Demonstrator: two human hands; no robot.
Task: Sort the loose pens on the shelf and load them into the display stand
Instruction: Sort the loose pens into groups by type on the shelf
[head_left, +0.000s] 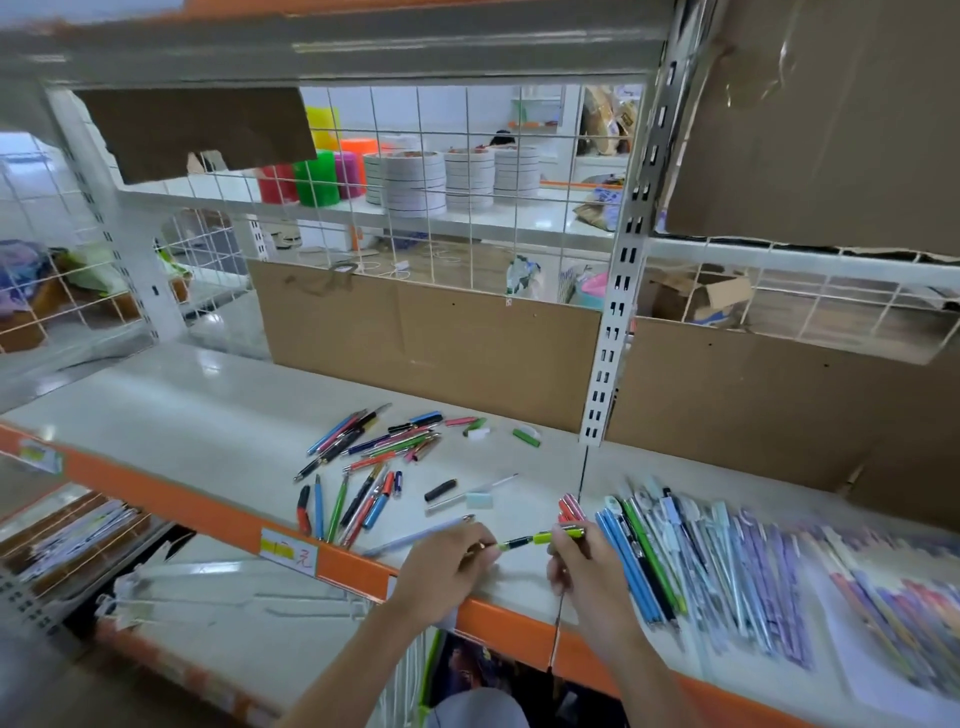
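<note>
A green pen (540, 538) lies level between my two hands above the shelf's front edge. My left hand (447, 564) pinches its dark tip end. My right hand (582, 561) grips its green barrel together with a few red pens (571, 506) that stick up from the fist. Several loose pens (374, 441) of mixed colours lie scattered on the white shelf (208, 415) ahead of my left hand. A second group of loose pens (353, 506) lies nearer the orange edge. No display stand shows in this view.
A row of blue, green and purple pens (701, 561) lies side by side on the shelf to the right, blurred. A black cap (440, 489) and a pale eraser (479, 500) lie near the middle. Cardboard (431, 338) backs the shelf. An orange strip (182, 501) edges its front.
</note>
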